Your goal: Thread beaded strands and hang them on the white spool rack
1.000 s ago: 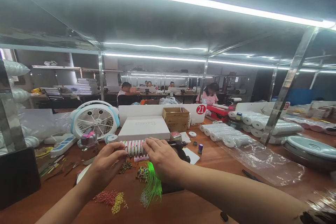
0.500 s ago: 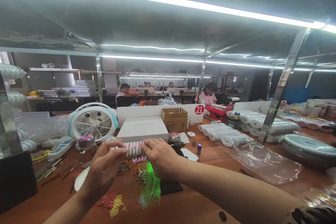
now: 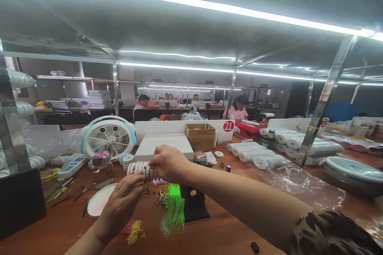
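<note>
Nearest the camera, on the brown table [image 3: 227,223], lie small heaps of red and yellow beads [image 3: 131,229], and just beyond them a bundle of bright green cords [image 3: 174,207] fans out beside a black stand [image 3: 193,203]. The left hand [image 3: 121,203] sits low over the table with its fingers curled upward, fingertips reaching up under a row of spools [image 3: 139,167]; whether they pinch anything cannot be told. A white dish [image 3: 100,205] lies just left of that hand. The right hand [image 3: 168,163] comes in from the right, above and slightly beyond the left, with its fingers closed over the right end of the row of spools. The spools stand side by side, pale with reddish rims, stretching leftward from the right hand and above the left fingertips. Behind them lies a flat white box [image 3: 166,145] with a cardboard box [image 3: 200,135] to its right. A round white fan [image 3: 108,137] stands at the left, a power strip [image 3: 70,165] in front of it. To the right, rolls of white material [image 3: 263,155] lie on clear plastic sheet [image 3: 299,185]. A white divider carries a red number tag [image 3: 228,126]. Far back, other people sit at tables under long strip lights.
</note>
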The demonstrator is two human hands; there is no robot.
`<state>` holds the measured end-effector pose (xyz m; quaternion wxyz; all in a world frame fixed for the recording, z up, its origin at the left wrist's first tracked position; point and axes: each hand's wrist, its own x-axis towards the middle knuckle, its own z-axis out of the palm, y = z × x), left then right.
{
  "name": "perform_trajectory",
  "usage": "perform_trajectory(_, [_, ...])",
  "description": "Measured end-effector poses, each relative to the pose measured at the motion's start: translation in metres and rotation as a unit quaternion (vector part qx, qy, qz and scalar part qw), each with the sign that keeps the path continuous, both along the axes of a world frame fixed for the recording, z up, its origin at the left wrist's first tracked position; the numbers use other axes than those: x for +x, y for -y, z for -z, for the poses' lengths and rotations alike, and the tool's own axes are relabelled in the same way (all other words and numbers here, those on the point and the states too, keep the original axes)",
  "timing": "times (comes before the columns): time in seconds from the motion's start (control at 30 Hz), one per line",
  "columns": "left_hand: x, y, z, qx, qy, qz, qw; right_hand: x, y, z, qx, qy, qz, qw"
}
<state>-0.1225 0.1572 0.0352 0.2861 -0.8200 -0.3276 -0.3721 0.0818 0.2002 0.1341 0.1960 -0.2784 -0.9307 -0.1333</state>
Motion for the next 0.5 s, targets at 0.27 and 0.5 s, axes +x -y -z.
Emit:
perform_trajectory(0.27, [-0.003, -0.001, 0.002, -0.026, 0.001, 0.024, 0.999, -0.028, -0.007, 0.007, -0.013, 0.016, -0.055, 0.998])
perform_trajectory(0.5, [-0.002, -0.001, -0.001, -0.096, 0.068, 0.065, 0.991, -0.026, -0.015, 0.002, -0.113, -0.107, -0.022, 0.988])
